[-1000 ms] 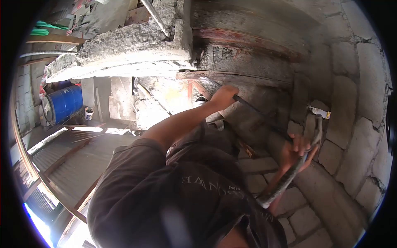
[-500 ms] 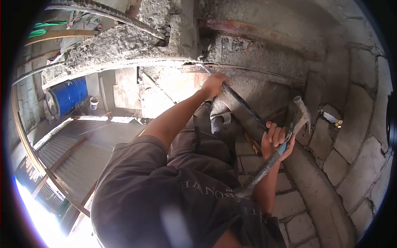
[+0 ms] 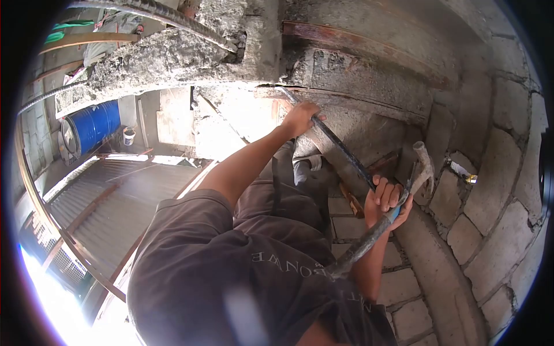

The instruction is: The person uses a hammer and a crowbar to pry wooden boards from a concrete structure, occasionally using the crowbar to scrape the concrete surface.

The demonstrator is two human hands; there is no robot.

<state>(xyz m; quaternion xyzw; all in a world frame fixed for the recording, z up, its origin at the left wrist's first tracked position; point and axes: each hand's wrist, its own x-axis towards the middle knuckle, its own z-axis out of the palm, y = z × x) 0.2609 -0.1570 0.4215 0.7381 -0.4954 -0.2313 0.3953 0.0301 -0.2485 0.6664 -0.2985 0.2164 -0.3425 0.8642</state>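
Observation:
My left hand (image 3: pixel 301 119) is closed round the upper part of a dark metal bar (image 3: pixel 344 149). The bar slants up and left, and its far tip meets the gap under the rough concrete beam (image 3: pixel 173 60), beside a long wooden strip (image 3: pixel 369 105). At the bar's lower end, my right hand (image 3: pixel 388 199) has its fingers wrapped round both the bar and a claw hammer (image 3: pixel 426 164). The hammer's head points up, clear of the wall, while its worn handle runs down and left across my shirt.
Block wall (image 3: pixel 496 173) curves along the right side. Thick rebar (image 3: pixel 173 20) juts from the beam. Lower left are a blue drum (image 3: pixel 95 131), a white bucket (image 3: pixel 128 136) and corrugated sheeting (image 3: pixel 135 196). A piece of wood (image 3: pixel 352 202) lies near my legs.
The hammer head and my right hand sit slightly lower and farther right in the view. My left hand keeps its hold on the bar, nearly unmoved.

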